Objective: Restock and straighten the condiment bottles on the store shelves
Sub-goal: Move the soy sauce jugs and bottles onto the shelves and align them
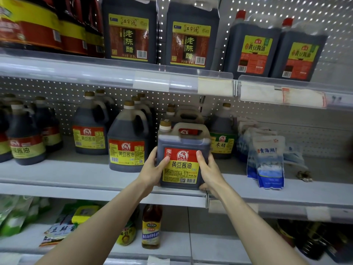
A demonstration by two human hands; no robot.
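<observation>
A square dark soy sauce jug with a red and yellow label stands at the front edge of the middle shelf. My left hand grips its left side, thumb on the label. My right hand grips its right side, thumb on the label and fingers curled under the lower corner. More soy sauce jugs with round shoulders stand to the left, and a green-labelled vinegar jug stands behind on the right.
Blue and white salt bags lean on the right of the middle shelf. Large vinegar jugs and soy jugs fill the top shelf. A small amber bottle and green packets sit on the lower shelf.
</observation>
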